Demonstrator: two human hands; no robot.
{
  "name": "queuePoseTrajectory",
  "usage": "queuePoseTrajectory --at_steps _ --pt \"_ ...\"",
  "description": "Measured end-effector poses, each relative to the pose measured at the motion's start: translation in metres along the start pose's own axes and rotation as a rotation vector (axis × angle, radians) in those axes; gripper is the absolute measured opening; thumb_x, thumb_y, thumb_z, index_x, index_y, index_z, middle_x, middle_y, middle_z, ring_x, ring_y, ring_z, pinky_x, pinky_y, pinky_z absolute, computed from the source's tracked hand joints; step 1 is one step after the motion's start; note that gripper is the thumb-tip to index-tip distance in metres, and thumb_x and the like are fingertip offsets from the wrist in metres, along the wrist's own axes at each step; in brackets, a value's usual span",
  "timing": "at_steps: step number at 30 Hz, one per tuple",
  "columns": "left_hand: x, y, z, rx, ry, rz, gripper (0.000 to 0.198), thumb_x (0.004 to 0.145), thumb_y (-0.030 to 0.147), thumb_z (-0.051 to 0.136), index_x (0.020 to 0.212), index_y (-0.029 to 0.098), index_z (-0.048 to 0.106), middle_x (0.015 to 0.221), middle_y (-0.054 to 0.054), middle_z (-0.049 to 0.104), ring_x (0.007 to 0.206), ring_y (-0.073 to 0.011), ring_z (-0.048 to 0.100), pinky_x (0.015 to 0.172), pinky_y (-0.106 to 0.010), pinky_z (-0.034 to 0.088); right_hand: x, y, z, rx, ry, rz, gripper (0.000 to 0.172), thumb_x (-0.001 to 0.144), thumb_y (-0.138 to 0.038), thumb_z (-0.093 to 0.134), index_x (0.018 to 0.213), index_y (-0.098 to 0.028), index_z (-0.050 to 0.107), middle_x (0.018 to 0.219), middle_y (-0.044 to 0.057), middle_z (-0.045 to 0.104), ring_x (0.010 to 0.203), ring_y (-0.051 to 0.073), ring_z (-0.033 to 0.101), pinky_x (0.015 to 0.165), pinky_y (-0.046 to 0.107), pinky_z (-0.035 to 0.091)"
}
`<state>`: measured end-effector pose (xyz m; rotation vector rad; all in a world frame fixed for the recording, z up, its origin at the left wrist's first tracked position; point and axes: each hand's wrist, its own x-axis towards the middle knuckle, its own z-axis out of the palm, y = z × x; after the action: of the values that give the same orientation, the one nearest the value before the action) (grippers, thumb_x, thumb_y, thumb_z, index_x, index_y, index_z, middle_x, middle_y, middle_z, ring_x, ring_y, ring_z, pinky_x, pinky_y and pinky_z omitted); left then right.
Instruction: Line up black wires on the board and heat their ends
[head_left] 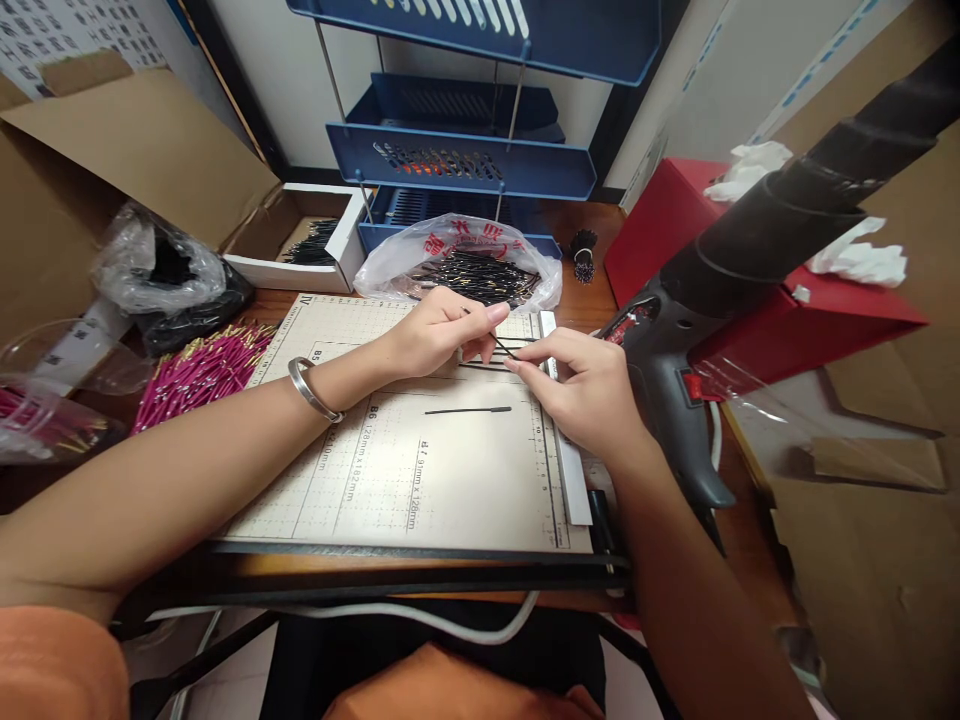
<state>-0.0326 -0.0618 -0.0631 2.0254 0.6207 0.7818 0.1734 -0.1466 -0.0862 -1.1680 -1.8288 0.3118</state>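
"What's in your hands?"

"1 thin black strand (501, 346). My left hand (450, 330) and right hand (581, 380) both pinch it, fingertips close together, above the far right part of the grid board (480, 470)."

"Which way does it point?"

"Its long axis slants across the board, with the right end nearer me. 1 loose strand (461, 411) lies crosswise on the board's middle, thicker end toward the board's right edge. More lie under my fingers, too hidden to count."

"Any writing?"

"On the board's left half, 'B5' and 'B6 128mm x 182mm'; nearer its middle, '91mm x 128mm'."

"And around the board?"

"Just behind it, 1 clear plastic bag (382, 275) with red characters I can't make out, holding uncountable black pieces (476, 275). Left of it, a heap of magenta pieces (206, 375). Right of it, 1 heat gun (664, 350), then 1 red box (645, 235). Farther behind the board, 1 blue rack (544, 168), 3 tiers showing."
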Motion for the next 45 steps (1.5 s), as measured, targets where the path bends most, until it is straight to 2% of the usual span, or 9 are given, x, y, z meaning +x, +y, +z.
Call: queuePoseTrajectory --at_steps 9,16,22,33,40,45 --pt "0.001 -0.001 0.002 0.1 0.027 0.024 0.066 0.101 0.062 0.062 0.052 0.017 0.062 0.05 -0.002 0.058 0.05 -0.0111 0.05 0.054 -0.028 0.036 0.001 0.004 -0.005 0.005 -0.012 0.074 0.009 0.085 -0.014 0.075 0.079 -0.019 0.079 0.073 0.0 0.07 0.06 0.011 0.048 0.065 0.029 0.04" --pt "0.006 -0.005 0.002 0.275 0.205 0.126 0.064 0.107 0.059 0.051 0.062 0.018 0.071 0.058 -0.002 0.067 0.058 -0.0123 0.06 0.066 -0.028 0.043 0.0 0.01 -0.015 -0.076 -0.202 0.123 0.005 0.084 -0.017 0.078 0.08 -0.019 0.079 0.084 0.002 0.065 0.072 0.013 0.054 0.071 0.03 0.04" --pt "0.007 -0.008 0.003 0.313 0.19 0.113 0.067 0.108 0.06 0.047 0.062 0.019 0.072 0.056 -0.002 0.066 0.057 -0.0132 0.06 0.065 -0.029 0.044 -0.002 0.009 -0.015 -0.096 -0.313 0.166 0.003 0.083 -0.019 0.077 0.085 -0.02 0.079 0.087 0.002 0.061 0.076 0.014 0.055 0.072 0.03 0.041" --pt "0.006 -0.006 0.003 0.316 0.17 0.092 0.062 0.108 0.054 0.049 0.063 0.019 0.073 0.058 -0.002 0.068 0.059 -0.0131 0.062 0.068 -0.029 0.045 -0.001 0.006 -0.014 -0.15 -0.278 0.165 0.007 0.082 -0.016 0.074 0.079 -0.02 0.078 0.08 0.002 0.061 0.071 0.014 0.052 0.07 0.03 0.037" --pt "0.006 -0.006 0.003 0.308 0.168 0.106 0.056 0.106 0.049 0.052 0.063 0.018 0.073 0.059 -0.002 0.069 0.06 -0.0126 0.062 0.068 -0.028 0.044 -0.001 0.009 -0.013 -0.143 -0.314 0.176 0.009 0.085 -0.017 0.07 0.083 -0.019 0.079 0.075 0.001 0.058 0.069 0.013 0.05 0.068 0.03 0.035" --pt "0.006 -0.005 0.003 0.332 0.204 0.128 0.053 0.106 0.051 0.053 0.071 0.018 0.075 0.063 -0.003 0.07 0.062 -0.0133 0.06 0.067 -0.029 0.043 0.002 0.009 -0.011 -0.093 -0.172 0.151 0.01 0.09 -0.021 0.07 0.083 -0.019 0.076 0.068 -0.001 0.051 0.062 0.012 0.045 0.064 0.029 0.033"
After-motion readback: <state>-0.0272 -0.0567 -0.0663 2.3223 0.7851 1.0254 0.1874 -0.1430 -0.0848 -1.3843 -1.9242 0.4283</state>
